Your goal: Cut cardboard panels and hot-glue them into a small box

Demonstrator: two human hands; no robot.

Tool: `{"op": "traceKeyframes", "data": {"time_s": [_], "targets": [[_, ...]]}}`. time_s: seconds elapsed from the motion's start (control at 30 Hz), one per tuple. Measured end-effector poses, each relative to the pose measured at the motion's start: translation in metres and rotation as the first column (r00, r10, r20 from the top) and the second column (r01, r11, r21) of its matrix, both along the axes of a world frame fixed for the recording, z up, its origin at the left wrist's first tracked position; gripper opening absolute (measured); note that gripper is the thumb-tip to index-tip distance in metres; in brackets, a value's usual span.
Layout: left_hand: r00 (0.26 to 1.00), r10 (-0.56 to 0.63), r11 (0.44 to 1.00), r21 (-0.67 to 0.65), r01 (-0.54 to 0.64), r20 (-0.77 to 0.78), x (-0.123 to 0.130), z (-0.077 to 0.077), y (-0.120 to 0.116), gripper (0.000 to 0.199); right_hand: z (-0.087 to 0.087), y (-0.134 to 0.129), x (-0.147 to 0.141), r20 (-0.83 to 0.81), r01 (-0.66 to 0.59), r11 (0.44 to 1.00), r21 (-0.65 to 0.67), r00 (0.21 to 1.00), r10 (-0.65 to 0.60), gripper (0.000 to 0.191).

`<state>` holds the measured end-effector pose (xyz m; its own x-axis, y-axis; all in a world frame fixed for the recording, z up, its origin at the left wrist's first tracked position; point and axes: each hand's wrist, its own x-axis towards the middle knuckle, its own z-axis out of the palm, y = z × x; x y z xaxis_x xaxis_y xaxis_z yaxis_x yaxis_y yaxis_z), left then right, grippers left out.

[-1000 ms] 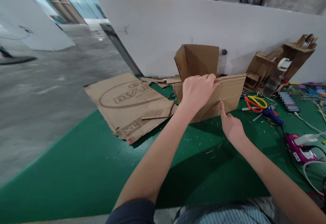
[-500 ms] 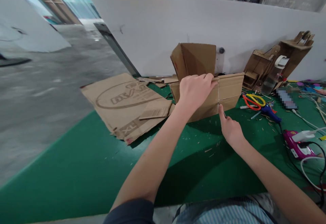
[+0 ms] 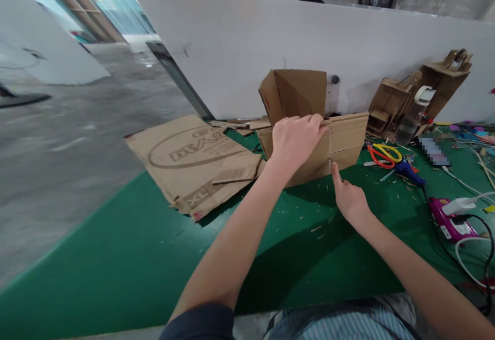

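Note:
My left hand [image 3: 296,139] is closed over the top edge of an upright piece of cardboard [image 3: 348,136], holding it on edge. A pale vertical line runs down the cardboard just right of those fingers. At the lower part of this line is my right hand [image 3: 350,198], its index finger stretched forward along a slim knife [image 3: 341,178]. Most of the knife is hidden in the fist, and its tip meets the cardboard. Behind my left hand rises a folded cardboard flap [image 3: 303,92]; whether it joins the held piece is hidden.
Flattened printed cardboard [image 3: 185,157] lies left on the green table [image 3: 127,247]. Right are red-and-yellow-handled scissors [image 3: 382,154], a blue glue gun [image 3: 410,172], a bottle [image 3: 413,115], a phone [image 3: 433,150] and a magenta power strip [image 3: 450,221] with cables. A white partition [image 3: 232,46] stands behind.
The whole view has shifted slightly. Both hands and the cardboard keep nearly the same places relative to each other.

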<state>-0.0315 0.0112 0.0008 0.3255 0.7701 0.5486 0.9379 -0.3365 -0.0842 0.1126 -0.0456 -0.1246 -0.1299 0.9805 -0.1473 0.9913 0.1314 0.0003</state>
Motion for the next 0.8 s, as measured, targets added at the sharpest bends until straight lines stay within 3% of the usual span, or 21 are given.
{"op": "traceKeyframes", "data": {"time_s": [0.37,0.8], "targets": [[1.0,0.009,1.0,-0.006,-0.009,-0.007,0.0004,0.0029,-0.0013,0.041,0.0002,-0.0027,-0.0003,0.014,0.005,0.998,-0.067,1.0,-0.004,0.083],[1.0,0.01,1.0,-0.019,-0.01,0.007,-0.0008,0.0037,0.0049,0.035,0.0015,-0.0035,0.0043,0.045,0.014,0.998,0.058,0.999,-0.017,0.083]]}}
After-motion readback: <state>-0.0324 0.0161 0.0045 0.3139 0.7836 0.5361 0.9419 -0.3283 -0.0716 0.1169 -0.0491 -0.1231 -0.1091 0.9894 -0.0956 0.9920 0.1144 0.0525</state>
